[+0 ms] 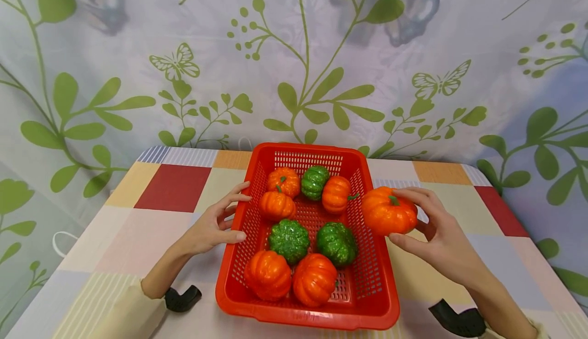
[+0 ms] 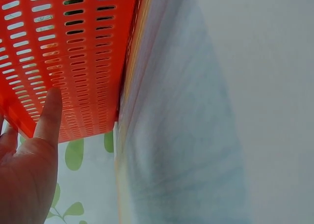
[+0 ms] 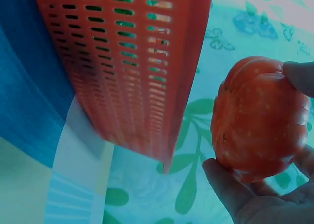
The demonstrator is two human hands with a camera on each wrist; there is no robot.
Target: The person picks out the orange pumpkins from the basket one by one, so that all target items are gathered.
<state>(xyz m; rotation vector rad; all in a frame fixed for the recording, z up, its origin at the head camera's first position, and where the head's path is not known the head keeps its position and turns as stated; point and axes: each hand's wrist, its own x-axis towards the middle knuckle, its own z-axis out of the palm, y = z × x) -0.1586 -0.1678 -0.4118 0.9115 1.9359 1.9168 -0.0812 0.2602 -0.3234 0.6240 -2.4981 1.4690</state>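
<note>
My right hand (image 1: pixel 441 232) holds a small orange pumpkin (image 1: pixel 388 211) with a green stem, just over the right rim of a red plastic basket (image 1: pixel 321 323). In the right wrist view the thumb and fingers grip the pumpkin (image 3: pixel 262 118) beside the basket's slotted wall (image 3: pixel 122 76). At the basket's left side, my left hand (image 1: pixel 216 226) rests its loosely extended fingertips against the rim. The left wrist view shows the thumb touching the slotted outer wall (image 2: pixel 73 71). Inside the basket lie several orange pumpkins (image 1: pixel 268 274) and three green ones (image 1: pixel 288 241).
The basket stands on a table covered by a patchwork-patterned cloth (image 1: pixel 172 188). Behind the table hangs a pale curtain (image 1: pixel 211 32) printed with green leaves and butterflies. A thin white cord (image 1: pixel 57 242) loops at the table's left edge.
</note>
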